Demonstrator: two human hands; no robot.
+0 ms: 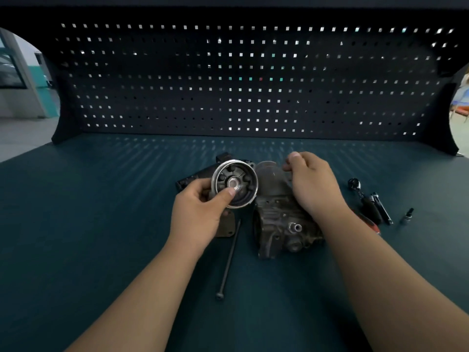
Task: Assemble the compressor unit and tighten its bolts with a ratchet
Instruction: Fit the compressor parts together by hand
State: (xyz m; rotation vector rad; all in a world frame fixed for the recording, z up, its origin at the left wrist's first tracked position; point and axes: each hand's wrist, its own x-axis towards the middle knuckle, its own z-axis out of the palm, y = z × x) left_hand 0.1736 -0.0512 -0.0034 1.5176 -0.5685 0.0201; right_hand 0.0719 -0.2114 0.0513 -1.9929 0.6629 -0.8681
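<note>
Compressor body (pixel 276 217), dark grey cast metal, ribbed and grimy, lies on its side on the dark teal tabletop (pixel 101 224), just right of centre. Its long axis runs roughly near-to-far. The near end faces the person and carries 1 shiny silver port (pixel 295 227), with a duller round boss below it.

Right hand (pixel 313 185) is on the far upper part of the compressor body, fingers curled down over it and thumb on top, gripping. Can't tell if it also pinches something small.

Left hand (pixel 198 214) holds a round cup-shaped metal housing with a bright silver rim (pixel 234 184) just left of the body's far end. The housing's open face is toward the camera, with the thumb on the centre hub and the fingers behind. Can't tell whether the rim touches the body.

- Flat brown plate (pixel 225 231) lies partly under the left hand.
- Flat black part (pixel 193 177) lies behind the housing.
- 1 long black bolt (pixel 229 260) lies left of the body, roughly parallel, head at the near end.
- Right of the body: black-handled ratchet (pixel 365 199), a slim silver bar (pixel 382 208) beside it, and a small dark socket (pixel 407 215) farther right.
</note>
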